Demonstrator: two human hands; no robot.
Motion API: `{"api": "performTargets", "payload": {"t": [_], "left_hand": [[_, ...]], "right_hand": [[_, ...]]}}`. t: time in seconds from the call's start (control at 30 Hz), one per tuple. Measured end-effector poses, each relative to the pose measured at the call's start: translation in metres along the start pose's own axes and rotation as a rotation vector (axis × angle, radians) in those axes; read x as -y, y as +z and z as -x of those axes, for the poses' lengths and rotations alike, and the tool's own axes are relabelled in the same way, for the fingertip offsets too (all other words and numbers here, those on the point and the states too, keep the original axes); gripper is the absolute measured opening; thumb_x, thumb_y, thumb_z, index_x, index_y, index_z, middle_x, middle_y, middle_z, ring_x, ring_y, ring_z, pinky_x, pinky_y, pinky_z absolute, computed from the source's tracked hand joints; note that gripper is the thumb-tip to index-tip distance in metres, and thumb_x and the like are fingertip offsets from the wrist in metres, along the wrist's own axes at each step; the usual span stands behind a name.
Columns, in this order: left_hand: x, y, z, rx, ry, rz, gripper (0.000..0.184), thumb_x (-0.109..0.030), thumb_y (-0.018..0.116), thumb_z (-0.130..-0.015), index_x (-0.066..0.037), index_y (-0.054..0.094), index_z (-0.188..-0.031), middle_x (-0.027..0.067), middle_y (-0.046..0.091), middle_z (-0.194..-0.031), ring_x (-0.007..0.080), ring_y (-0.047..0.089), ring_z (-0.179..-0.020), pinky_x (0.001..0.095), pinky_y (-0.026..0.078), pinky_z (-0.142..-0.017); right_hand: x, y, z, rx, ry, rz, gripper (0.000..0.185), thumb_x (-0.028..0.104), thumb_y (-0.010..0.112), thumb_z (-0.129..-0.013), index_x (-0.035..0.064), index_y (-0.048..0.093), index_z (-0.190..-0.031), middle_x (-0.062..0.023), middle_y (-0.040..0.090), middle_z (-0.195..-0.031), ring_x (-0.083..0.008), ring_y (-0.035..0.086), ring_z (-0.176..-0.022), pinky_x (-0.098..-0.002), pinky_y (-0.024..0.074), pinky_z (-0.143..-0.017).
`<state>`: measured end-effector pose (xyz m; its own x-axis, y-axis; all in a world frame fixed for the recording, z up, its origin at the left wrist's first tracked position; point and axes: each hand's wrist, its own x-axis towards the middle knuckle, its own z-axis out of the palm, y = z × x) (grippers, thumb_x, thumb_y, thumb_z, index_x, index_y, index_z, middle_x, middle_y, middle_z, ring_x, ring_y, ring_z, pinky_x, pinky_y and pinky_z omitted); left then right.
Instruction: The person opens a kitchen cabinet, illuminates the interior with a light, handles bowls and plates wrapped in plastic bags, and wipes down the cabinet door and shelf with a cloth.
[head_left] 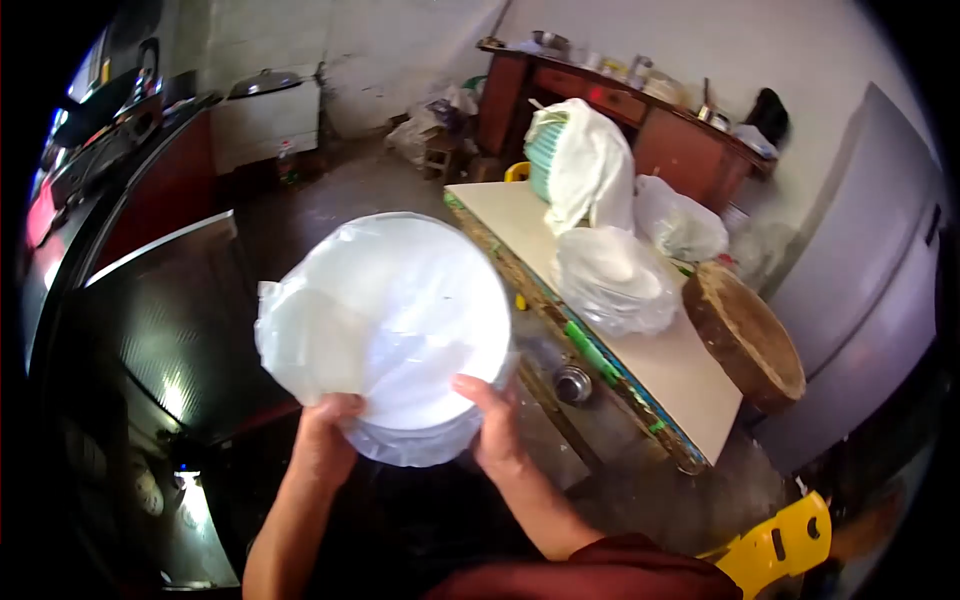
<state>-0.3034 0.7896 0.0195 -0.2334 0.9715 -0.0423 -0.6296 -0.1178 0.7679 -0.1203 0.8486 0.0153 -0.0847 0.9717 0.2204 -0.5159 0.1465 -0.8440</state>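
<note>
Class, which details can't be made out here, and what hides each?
All in the head view:
Most fingers of the left hand and right hand: beneath the round white plastic-wrapped object.
Inside of the mint-green ribbed container: covered by draped white cloth.
Part of the yellow plastic chair: cut off by bottom edge.
Labels atop the red-brown wooden cabinet: too small, blurred.

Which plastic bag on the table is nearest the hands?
The front bag, in front of the white cloth, nearer the right hand; the rear bag sits farther back, toward the grey fridge.
</note>
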Motion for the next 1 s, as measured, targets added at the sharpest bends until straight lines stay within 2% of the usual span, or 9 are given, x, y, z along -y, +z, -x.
{"api": "performTargets", "payload": {"t": [0.17,0.2,0.43,0.53,0.73,0.83,0.93,0.97,1.0], "left_hand": [[0.042,0.090,0.012,0.232,-0.157,0.045,0.019,-0.021,0.066,-0.066,-0.004,0.061,-0.074,0.0065,0.060,-0.086,0.0228,0.055,-0.089,0.0393,0.041,-0.092],[0.039,0.119,0.023,0.259,-0.213,0.047,0.043,-0.013,0.061,-0.065,0.002,0.056,-0.104,0.0102,0.059,-0.096,0.0220,0.055,-0.094,0.0348,0.043,-0.089],[0.101,0.209,0.044,0.557,-0.383,0.176,0.065,-0.012,0.068,-0.070,0.002,0.040,-0.127,0.0119,0.053,-0.115,0.0231,0.049,-0.109,0.0355,0.037,-0.097],[0.124,0.228,0.047,0.577,-0.542,0.142,0.066,-0.015,0.067,-0.072,-0.001,0.038,-0.130,0.0114,0.052,-0.116,0.0243,0.048,-0.110,0.0365,0.038,-0.094],[0.163,0.242,0.038,0.604,-0.627,0.083,0.066,-0.019,0.067,-0.075,-0.001,0.038,-0.131,0.0109,0.055,-0.114,0.0248,0.053,-0.104,0.0376,0.044,-0.086],[0.156,0.248,0.036,0.674,-0.559,0.005,0.066,-0.032,0.066,-0.079,-0.002,0.041,-0.132,0.0132,0.050,-0.128,0.0281,0.045,-0.120,0.0444,0.033,-0.102],[0.161,0.254,0.026,0.709,-0.525,-0.092,0.069,-0.041,0.066,-0.080,-0.002,0.042,-0.132,0.0135,0.051,-0.128,0.0279,0.049,-0.116,0.0447,0.038,-0.097],[0.163,0.256,0.023,0.657,-0.508,-0.066,0.072,-0.037,0.072,-0.076,0.005,0.043,-0.127,0.0152,0.059,-0.113,0.0246,0.059,-0.098,0.0362,0.050,-0.075],[0.164,0.257,0.021,0.651,-0.479,-0.109,0.074,-0.040,0.072,-0.076,0.006,0.043,-0.126,0.0154,0.059,-0.110,0.0235,0.059,-0.092,0.0352,0.049,-0.070]], "right_hand": [[0.096,-0.063,0.031,-0.230,-0.156,0.193,0.063,0.011,0.065,-0.073,0.0011,0.041,-0.131,-0.0121,0.051,-0.120,-0.0231,0.048,-0.110,-0.0336,0.0379,-0.096],[0.115,-0.075,0.040,-0.272,-0.174,0.248,0.062,0.012,0.065,-0.074,0.0003,0.042,-0.130,-0.0121,0.052,-0.120,-0.0232,0.049,-0.110,-0.0335,0.0383,-0.096],[0.191,-0.141,0.089,-0.480,-0.265,0.384,0.064,0.024,0.059,-0.077,-0.0020,0.042,-0.133,-0.0157,0.052,-0.124,-0.0260,0.051,-0.112,-0.0337,0.0399,-0.095],[0.201,-0.175,0.100,-0.567,-0.227,0.358,0.062,0.023,0.060,-0.078,-0.0015,0.043,-0.133,-0.0137,0.052,-0.125,-0.0252,0.049,-0.114,-0.0336,0.0373,-0.097],[0.209,-0.209,0.106,-0.648,-0.204,0.531,0.060,0.028,0.059,-0.082,-0.0017,0.045,-0.133,-0.0120,0.052,-0.126,-0.0232,0.047,-0.116,-0.0325,0.0343,-0.099],[0.213,-0.226,0.101,-0.640,-0.154,0.583,0.059,0.031,0.058,-0.083,-0.0029,0.048,-0.130,-0.0114,0.054,-0.124,-0.0225,0.048,-0.114,-0.0320,0.0343,-0.098],[0.218,-0.233,0.092,-0.667,-0.136,0.600,0.057,0.036,0.060,-0.082,-0.0045,0.054,-0.122,-0.0105,0.057,-0.119,-0.0212,0.050,-0.109,-0.0313,0.0353,-0.096],[0.219,-0.238,0.087,-0.662,-0.135,0.598,0.056,0.036,0.060,-0.081,-0.0045,0.055,-0.120,-0.0105,0.057,-0.118,-0.0211,0.050,-0.109,-0.0313,0.0356,-0.095],[0.219,-0.243,0.082,-0.659,-0.134,0.597,0.056,0.036,0.060,-0.081,-0.0044,0.056,-0.119,-0.0104,0.057,-0.118,-0.0210,0.050,-0.108,-0.0313,0.0359,-0.095]]}}
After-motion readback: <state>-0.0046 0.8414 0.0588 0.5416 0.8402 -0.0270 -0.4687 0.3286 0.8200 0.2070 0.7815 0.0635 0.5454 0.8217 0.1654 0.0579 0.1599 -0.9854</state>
